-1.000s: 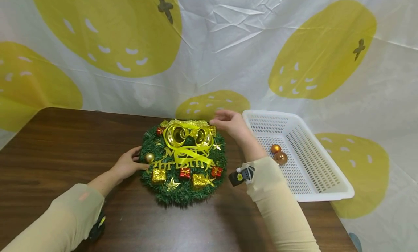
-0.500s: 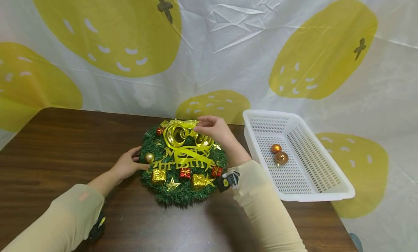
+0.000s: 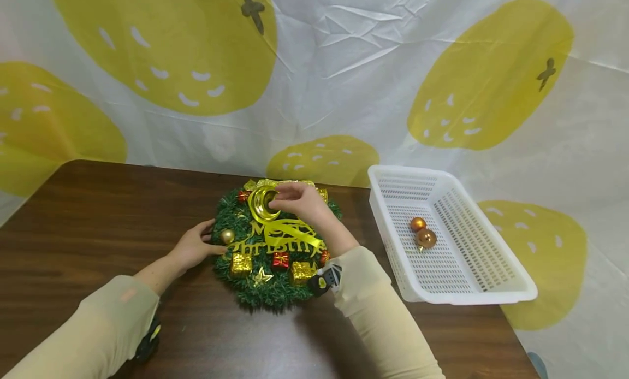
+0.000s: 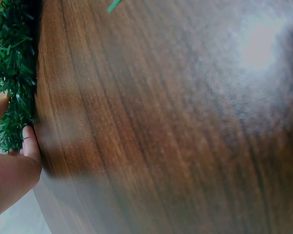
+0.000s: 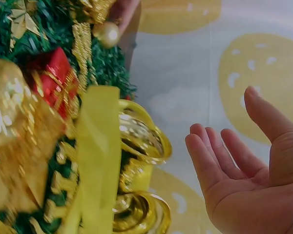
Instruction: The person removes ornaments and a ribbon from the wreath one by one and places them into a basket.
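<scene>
the wreath at the table's far middle looks light and springy, best held, i'd guess, by its green rim, which the left hand pinches at left while the right hand hovers, fingers apart, by the gold bells.

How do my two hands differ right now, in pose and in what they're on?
The left hand grips the left edge of the wreath; the right hand holds nothing and is apart from the bells in the right wrist view.
The left hand's thumb and fingers close on the edge; the right hand's thumb stands wide of its fingers.
Shared: both are bare, below pale sleeves.
</scene>
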Demonstrator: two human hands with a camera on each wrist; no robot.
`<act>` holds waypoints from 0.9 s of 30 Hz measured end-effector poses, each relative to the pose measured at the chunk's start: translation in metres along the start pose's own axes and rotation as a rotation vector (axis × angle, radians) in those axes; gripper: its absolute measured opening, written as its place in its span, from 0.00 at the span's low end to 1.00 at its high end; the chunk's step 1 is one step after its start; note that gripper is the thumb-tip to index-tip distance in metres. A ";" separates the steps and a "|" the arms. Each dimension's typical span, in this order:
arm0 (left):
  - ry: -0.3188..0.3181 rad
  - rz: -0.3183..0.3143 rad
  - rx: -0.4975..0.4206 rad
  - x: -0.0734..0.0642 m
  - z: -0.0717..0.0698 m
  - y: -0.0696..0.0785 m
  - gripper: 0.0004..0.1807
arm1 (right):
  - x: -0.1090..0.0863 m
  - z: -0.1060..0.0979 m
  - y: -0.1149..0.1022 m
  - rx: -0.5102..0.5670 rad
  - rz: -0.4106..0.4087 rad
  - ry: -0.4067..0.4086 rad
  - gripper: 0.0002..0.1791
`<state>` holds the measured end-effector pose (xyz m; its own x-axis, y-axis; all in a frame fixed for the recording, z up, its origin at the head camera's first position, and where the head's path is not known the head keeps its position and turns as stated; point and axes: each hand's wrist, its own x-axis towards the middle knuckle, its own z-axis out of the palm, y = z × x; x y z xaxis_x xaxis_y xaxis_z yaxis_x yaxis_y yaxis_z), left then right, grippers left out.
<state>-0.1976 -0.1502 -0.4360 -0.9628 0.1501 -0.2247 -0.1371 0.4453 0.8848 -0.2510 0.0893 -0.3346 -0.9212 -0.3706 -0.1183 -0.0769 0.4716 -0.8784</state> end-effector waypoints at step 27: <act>0.005 0.011 -0.062 0.000 0.001 -0.004 0.48 | 0.014 0.061 0.012 -0.027 -0.025 -0.111 0.26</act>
<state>-0.1972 -0.1512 -0.4399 -0.9654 0.1502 -0.2130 -0.1407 0.3877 0.9110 -0.2420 0.0408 -0.3753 -0.8711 -0.4681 -0.1487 -0.1106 0.4818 -0.8693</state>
